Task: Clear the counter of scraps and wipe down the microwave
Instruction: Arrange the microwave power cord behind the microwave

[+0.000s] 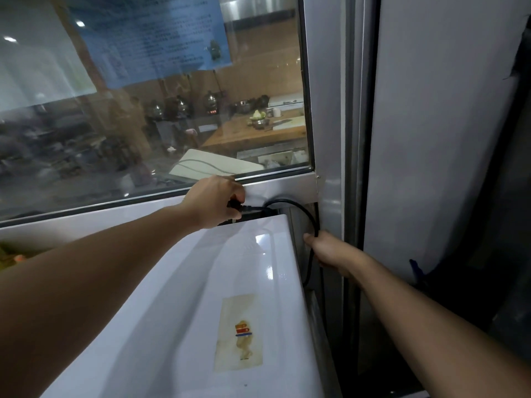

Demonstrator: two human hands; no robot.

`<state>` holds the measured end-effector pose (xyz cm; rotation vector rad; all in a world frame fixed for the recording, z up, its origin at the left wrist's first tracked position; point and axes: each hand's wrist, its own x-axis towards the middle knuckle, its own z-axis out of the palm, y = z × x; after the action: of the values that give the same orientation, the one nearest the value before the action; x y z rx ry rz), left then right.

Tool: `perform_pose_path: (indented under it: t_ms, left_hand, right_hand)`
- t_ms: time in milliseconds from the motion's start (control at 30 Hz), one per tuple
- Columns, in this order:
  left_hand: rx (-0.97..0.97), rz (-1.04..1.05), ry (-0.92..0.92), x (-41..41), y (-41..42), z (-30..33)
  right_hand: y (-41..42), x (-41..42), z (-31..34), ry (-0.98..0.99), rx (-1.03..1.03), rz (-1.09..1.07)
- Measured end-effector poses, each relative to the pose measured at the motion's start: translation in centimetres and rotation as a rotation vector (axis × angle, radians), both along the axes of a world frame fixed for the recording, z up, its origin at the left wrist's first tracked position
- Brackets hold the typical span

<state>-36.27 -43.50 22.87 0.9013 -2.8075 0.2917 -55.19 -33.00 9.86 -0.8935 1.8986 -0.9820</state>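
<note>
The white microwave (186,305) fills the lower middle of the head view, seen from above, with a yellowed sticker (240,331) on its top. My left hand (214,201) reaches over its back edge and grips the black plug (237,206) behind it. A black power cord (298,208) loops from the plug to the right and down the microwave's side. My right hand (330,251) holds that cord beside the right rear corner, fingers curled round it.
A glass window (143,110) with a blue paper notice (149,35) stands just behind the microwave, its metal frame (287,186) close above the plug. A steel post and grey wall panel (431,139) close off the right side. Greenish scraps (11,254) show at the far left.
</note>
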Motion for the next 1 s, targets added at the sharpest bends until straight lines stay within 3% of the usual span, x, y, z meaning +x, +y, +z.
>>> perform_pose_path:
  t_ms: [633,833,1000]
  left_hand:
    - [-0.061,-0.005,0.058,0.6,0.5,-1.1]
    - [-0.066,-0.01,0.072,0.9,0.2,-0.7]
    - [-0.06,-0.009,0.086,0.9,0.4,-1.0]
  right_hand:
    - [1.4,0.3,-0.2,0.016,-0.111,-0.046]
    - [0.1,0.5,-0.7,-0.143,-0.131,-0.07]
    - [0.1,1.0,-0.7,-0.143,-0.104,-0.035]
